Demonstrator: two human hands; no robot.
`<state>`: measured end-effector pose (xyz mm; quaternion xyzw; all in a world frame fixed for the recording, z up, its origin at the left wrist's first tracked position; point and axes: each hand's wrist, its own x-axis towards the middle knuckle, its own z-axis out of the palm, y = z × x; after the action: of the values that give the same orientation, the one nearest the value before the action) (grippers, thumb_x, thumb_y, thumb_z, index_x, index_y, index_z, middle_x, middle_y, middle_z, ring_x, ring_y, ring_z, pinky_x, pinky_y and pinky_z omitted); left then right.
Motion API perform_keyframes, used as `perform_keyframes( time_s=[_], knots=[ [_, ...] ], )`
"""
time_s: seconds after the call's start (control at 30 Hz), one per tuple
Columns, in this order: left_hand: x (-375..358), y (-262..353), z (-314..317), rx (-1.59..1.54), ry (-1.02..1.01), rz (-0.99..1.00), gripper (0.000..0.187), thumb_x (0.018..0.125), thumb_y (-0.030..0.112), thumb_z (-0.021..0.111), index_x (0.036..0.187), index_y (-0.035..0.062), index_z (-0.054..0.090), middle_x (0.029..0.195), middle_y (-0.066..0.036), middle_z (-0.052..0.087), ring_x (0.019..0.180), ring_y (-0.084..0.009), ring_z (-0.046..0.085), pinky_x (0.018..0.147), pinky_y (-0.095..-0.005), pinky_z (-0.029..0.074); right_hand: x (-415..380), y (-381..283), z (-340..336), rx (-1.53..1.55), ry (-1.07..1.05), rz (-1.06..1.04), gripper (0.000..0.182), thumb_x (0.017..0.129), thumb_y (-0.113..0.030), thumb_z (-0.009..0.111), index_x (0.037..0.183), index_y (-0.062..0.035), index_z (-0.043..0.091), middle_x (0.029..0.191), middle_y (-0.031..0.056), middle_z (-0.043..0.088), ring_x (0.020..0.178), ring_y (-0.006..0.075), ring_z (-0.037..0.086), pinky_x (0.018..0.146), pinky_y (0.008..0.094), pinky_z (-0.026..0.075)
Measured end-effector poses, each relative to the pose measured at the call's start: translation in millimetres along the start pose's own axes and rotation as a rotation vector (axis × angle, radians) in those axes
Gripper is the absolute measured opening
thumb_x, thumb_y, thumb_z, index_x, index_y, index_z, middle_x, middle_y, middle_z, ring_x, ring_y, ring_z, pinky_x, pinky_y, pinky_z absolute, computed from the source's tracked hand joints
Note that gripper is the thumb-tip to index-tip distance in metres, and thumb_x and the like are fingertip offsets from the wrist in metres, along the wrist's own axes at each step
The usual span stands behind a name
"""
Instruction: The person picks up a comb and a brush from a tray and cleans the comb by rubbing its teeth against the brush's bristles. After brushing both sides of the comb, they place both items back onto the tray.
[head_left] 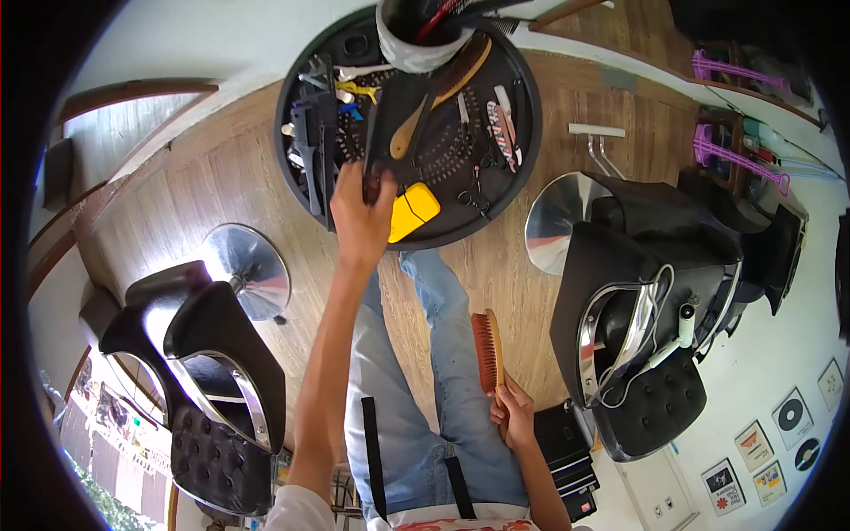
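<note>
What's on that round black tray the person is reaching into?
On the round black tray lie combs, scissors, a wooden brush, a yellow case and a cup of tools. The left hand covers what it grips; the cup's bottom stays hidden.

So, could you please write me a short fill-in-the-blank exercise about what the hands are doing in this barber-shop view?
1. The right hand holds a wooden ____ with reddish bristles.
2. The left hand reaches onto the round black tray, right beside a ____ rectangular object.
3. The tray's white cup stands at its ____ edge in the picture.
4. A black barber chair stands on each side of the person, who wears blue ____.

Missing words: brush; yellow; top; jeans
</note>
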<state>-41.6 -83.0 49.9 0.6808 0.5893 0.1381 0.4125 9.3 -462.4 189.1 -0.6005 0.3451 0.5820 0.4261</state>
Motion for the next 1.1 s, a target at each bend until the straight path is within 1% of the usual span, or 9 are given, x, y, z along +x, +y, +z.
perform_keyframes(
  time_s=[0.1,0.17,0.33,0.53,0.7,0.77,0.8,0.93,1.1],
  knots=[
    [-36,-19,4,-0.246,-0.001,0.059,0.017,0.101,0.013,0.06,0.107,-0.0032,0.059,0.089,-0.012,0.068,0.064,-0.0158,0.055,0.059,-0.0308,0.047,35,1,-2,0.029,-0.035,-0.063,0.054,0.105,-0.01,0.054,0.157,-0.006,0.04,0.095,0.0035,0.058,0.057,0.0047,0.034,0.049,0.0171,0.028],
    [-61,-2,-7,-0.651,-0.229,-0.33,0.018,0.107,0.018,0.053,0.111,-0.0001,0.054,0.088,-0.011,0.069,0.06,-0.0131,0.051,0.058,-0.0277,0.045,53,-1,-7,0.009,-0.04,-0.099,0.053,0.105,-0.01,0.055,0.156,-0.0061,0.042,0.095,0.0031,0.059,0.057,0.0046,0.034,0.049,0.0174,0.028],
    [-97,-38,14,-0.704,-0.22,-0.371,0.017,0.109,0.019,0.051,0.115,0.0041,0.055,0.082,-0.003,0.063,0.061,-0.0083,0.047,0.057,-0.0207,0.039,139,-17,13,-0.053,-0.123,-0.225,0.05,0.104,-0.01,0.057,0.154,-0.0066,0.047,0.095,0.0018,0.06,0.056,0.0043,0.033,0.05,0.0183,0.028],
    [-45,-71,25,-0.788,-0.197,-0.333,0.018,0.105,0.019,0.06,0.116,0.0044,0.059,0.084,-0.002,0.063,0.067,-0.0073,0.049,0.06,-0.0198,0.039,226,-90,112,-0.13,-0.352,-0.416,0.049,0.103,-0.012,0.059,0.151,-0.0073,0.051,0.093,0.0019,0.065,0.055,0.0038,0.034,0.049,0.0184,0.028],
    [31,-64,36,-0.723,-0.084,-0.133,0.022,0.101,0.014,0.066,0.12,0.003,0.062,0.082,-0.001,0.062,0.067,-0.0072,0.049,0.063,-0.0197,0.04,278,-156,203,-0.007,-0.545,-0.725,0.05,0.1,-0.006,0.062,0.149,-0.0062,0.054,0.105,0.0046,0.071,0.058,0.0043,0.039,0.051,0.0189,0.032],
    [49,-59,37,-0.716,0.024,-0.086,0.024,0.098,0.01,0.07,0.12,0.0022,0.063,0.08,0.001,0.063,0.065,-0.0069,0.048,0.064,-0.0196,0.041,294,-176,227,-0.153,-0.49,-1.236,0.052,0.095,0.0,0.067,0.146,-0.0071,0.058,0.109,0.0064,0.069,0.063,0.0077,0.042,0.054,0.0218,0.036],
    [55,-59,36,-0.717,0.03,-0.066,0.024,0.098,0.01,0.07,0.12,0.0022,0.063,0.08,0.001,0.063,0.065,-0.0069,0.048,0.064,-0.0196,0.041,294,-188,235,-0.146,-0.502,-1.252,0.052,0.095,0.0,0.067,0.146,-0.0071,0.058,0.109,0.0064,0.069,0.063,0.0077,0.042,0.054,0.0218,0.036],
    [77,-66,37,-0.671,0.052,0.07,0.03,0.097,0.005,0.07,0.126,0.0011,0.062,0.082,0.001,0.064,0.066,-0.0075,0.052,0.067,-0.0192,0.044,286,-232,255,-0.703,-0.164,-1.911,0.053,0.091,0.003,0.07,0.142,-0.0059,0.061,0.103,0.0083,0.066,0.067,0.0135,0.049,0.058,0.0218,0.038],
    [92,-54,37,-0.569,0.029,0.244,0.019,0.099,0.005,0.066,0.117,0.0035,0.06,0.079,0.0,0.061,0.074,-0.0077,0.058,0.078,-0.0206,0.049,297,-234,265,-0.631,-0.149,-1.984,0.052,0.089,0.004,0.071,0.139,-0.0079,0.065,0.106,0.0109,0.064,0.072,0.0161,0.054,0.061,0.025,0.041]
  ],
)
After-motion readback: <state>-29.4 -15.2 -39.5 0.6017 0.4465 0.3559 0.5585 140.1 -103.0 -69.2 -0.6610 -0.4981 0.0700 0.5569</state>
